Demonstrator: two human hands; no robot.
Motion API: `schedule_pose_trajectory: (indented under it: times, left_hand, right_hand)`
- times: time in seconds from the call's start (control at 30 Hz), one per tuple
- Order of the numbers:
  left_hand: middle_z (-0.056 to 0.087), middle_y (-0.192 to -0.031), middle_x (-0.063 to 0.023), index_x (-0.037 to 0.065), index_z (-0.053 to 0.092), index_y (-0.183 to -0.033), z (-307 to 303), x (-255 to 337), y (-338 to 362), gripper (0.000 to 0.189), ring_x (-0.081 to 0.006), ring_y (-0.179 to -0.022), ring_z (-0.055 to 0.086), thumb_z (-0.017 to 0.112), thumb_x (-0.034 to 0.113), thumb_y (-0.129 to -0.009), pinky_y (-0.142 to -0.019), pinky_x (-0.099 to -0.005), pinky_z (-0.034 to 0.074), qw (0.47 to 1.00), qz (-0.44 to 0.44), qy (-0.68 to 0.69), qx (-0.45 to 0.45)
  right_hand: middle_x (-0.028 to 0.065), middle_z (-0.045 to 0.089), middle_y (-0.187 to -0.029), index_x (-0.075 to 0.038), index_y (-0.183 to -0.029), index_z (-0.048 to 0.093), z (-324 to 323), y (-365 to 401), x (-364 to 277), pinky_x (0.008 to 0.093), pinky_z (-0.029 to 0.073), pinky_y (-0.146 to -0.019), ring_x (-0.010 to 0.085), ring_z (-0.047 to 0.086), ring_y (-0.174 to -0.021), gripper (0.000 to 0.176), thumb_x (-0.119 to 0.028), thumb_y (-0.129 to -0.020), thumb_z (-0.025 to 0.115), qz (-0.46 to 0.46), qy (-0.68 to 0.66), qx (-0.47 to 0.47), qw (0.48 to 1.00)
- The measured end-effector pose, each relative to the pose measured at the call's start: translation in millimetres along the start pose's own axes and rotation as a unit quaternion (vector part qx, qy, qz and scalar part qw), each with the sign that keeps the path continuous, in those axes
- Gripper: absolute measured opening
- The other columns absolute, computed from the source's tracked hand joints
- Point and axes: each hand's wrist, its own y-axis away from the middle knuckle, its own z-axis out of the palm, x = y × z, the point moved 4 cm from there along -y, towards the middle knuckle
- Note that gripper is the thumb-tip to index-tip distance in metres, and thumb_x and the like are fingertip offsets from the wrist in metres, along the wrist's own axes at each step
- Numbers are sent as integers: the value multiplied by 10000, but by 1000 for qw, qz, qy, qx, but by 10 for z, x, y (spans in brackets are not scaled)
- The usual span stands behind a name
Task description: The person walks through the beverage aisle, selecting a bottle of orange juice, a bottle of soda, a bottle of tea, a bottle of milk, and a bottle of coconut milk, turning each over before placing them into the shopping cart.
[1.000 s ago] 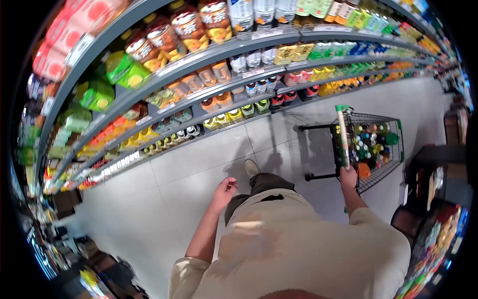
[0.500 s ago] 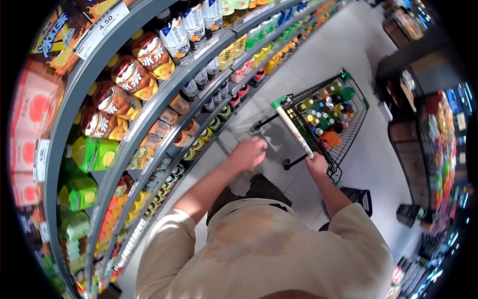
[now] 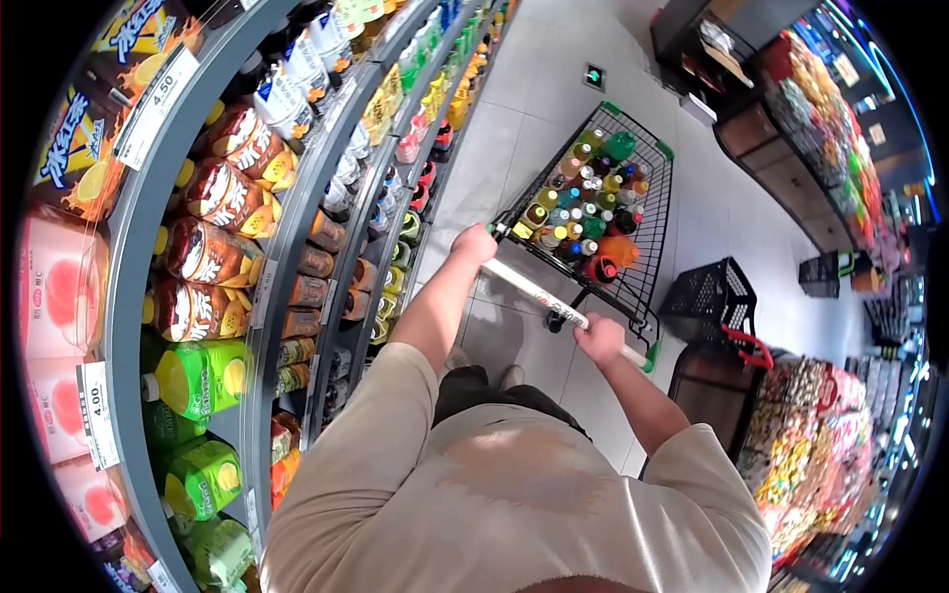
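Observation:
A black wire shopping cart (image 3: 647,237) with a white handle (image 3: 529,289) and green corner pieces stands in front of me. Wrapped around the handle's left end is my left hand (image 3: 474,244), closed. My right hand (image 3: 598,339) grips the same handle nearer its right end. Inside the cart lie many bottles (image 3: 591,210) with caps of several colours, among them a large green bottle (image 3: 619,146) and an orange one (image 3: 618,250).
Drink shelves (image 3: 148,247) curve along my left, stocked with brown-labelled bottles (image 3: 215,193) and green ones (image 3: 203,381). To the right are a black basket (image 3: 714,296) with red handles and a bin of packaged goods (image 3: 811,445). A green floor sign (image 3: 594,76) lies ahead.
My left hand, off the handle before, now holds its left end. The cart has turned to point more straight ahead of me, and my right hand has stayed on the handle.

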Motion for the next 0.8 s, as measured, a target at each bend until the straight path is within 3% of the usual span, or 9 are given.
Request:
schedule_pose_trajectory:
  times: [0.03, 0.07, 0.17, 0.23, 0.37, 0.5, 0.57, 0.67, 0.8]
  left_hand:
    - [655, -1173, -215, 9, 595, -1152, 6, -63, 122, 355, -389, -1074, 649, 585, 261, -902, -913, -484, 521, 989, -58, 80, -106]
    - [678, -1121, -240, 7, 594, -1146, 123, -224, 34, 362, -387, -1061, 656, 569, 295, -928, -921, -470, 517, 996, 26, -83, -18]
    - [668, -1153, -223, 57, 560, -1214, 91, -396, 469, 348, -384, -1095, 638, 523, 297, -965, -936, -489, 494, 994, 41, -105, 9]
    - [661, -1167, -225, 58, 540, -1245, 118, -546, 703, 363, -385, -1109, 629, 508, 294, -971, -947, -490, 485, 993, 45, -109, 13]
    - [642, -1210, -219, 78, 495, -1319, 293, -847, 1316, 399, -393, -1141, 606, 469, 290, -983, -968, -497, 462, 994, 47, -90, 27]
    - [661, -1081, -246, 86, 556, -1229, 598, -1294, 1880, 339, -450, -1022, 620, 475, 296, -976, -874, -522, 486, 987, 112, -61, 98]
    - [662, -1047, -251, 82, 550, -1148, 694, -1483, 2206, 297, -467, -1003, 614, 474, 317, -982, -854, -535, 481, 991, 99, -54, 73]
    - [660, -1056, -261, 85, 537, -1153, 888, -1833, 2637, 302, -464, -1037, 609, 470, 333, -996, -878, -535, 473, 992, 83, -74, 68]
    - [658, -1055, -277, 48, 502, -1185, 1206, -2372, 3104, 343, -463, -1018, 618, 475, 330, -990, -873, -545, 478, 990, 96, -91, 49]
  right_hand:
    - [146, 681, -760, -139, -832, 649, 41, 142, 0, 486, 529, -694, 365, 669, -771, 236, -368, -778, 628, 10, -4, 1, 1000]
    - [140, 674, -736, -135, -842, 652, 70, 297, -24, 482, 530, -685, 361, 668, -750, 231, -356, -774, 639, -10, -30, 20, 999]
    - [107, 684, -778, -129, -942, 671, 33, 718, -106, 486, 523, -729, 354, 671, -802, 242, -300, -771, 678, -27, -136, 11, 990]
    - [124, 684, -902, -102, -949, 676, -131, 1029, 35, 492, 506, -807, 354, 653, -926, 226, -219, -757, 697, -201, -172, 219, 939]
    - [187, 635, -1094, -100, -1323, 511, 252, 1782, 857, 488, 491, -900, 352, 604, -1015, 584, -211, -780, 695, 130, 45, 345, 928]
    - [170, 640, -1008, -107, -1439, 362, 917, 2258, 1629, 463, 552, -745, 321, 647, -872, 687, -258, -845, 672, 202, -72, 252, 944]
    - [149, 632, -915, -78, -1431, 353, 923, 2514, 1683, 398, 533, -495, 266, 649, -652, 619, -336, -929, 609, 372, -353, 31, 858]
    - [132, 599, -884, -80, -1433, 343, 1104, 2891, 1759, 335, 440, -356, 202, 570, -491, 589, -393, -974, 535, 362, -401, -16, 841]
    - [97, 584, -859, -134, -1403, 395, 1266, 3501, 1735, 327, 425, -365, 181, 541, -493, 485, -399, -1006, 477, 340, -378, -28, 861]
